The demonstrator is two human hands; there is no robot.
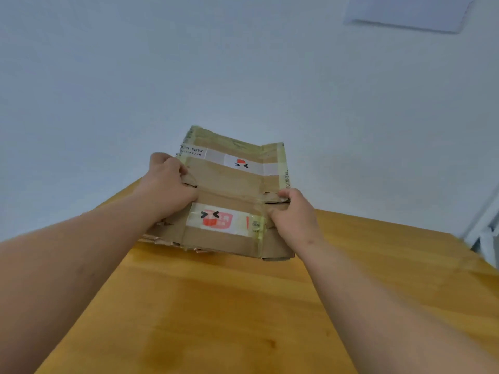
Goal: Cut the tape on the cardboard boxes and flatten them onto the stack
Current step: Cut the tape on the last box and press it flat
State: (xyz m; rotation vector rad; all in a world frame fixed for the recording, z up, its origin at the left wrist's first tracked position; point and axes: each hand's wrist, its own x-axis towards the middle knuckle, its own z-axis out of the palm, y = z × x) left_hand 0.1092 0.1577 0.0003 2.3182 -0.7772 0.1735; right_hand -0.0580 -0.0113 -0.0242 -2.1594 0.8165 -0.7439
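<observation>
While both hands (168, 184) (293, 213) grip it, flattened box (229, 190) hides fingertips.

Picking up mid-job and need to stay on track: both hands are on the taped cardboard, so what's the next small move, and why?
Probably lower the flattened box flat onto the wooden table. Left hand and right hand grip its side edges, and its far end tilts upward.

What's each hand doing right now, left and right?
Left hand: closed on the left edge of the flattened cardboard box.
Right hand: closed on the same box's right edge.
</observation>
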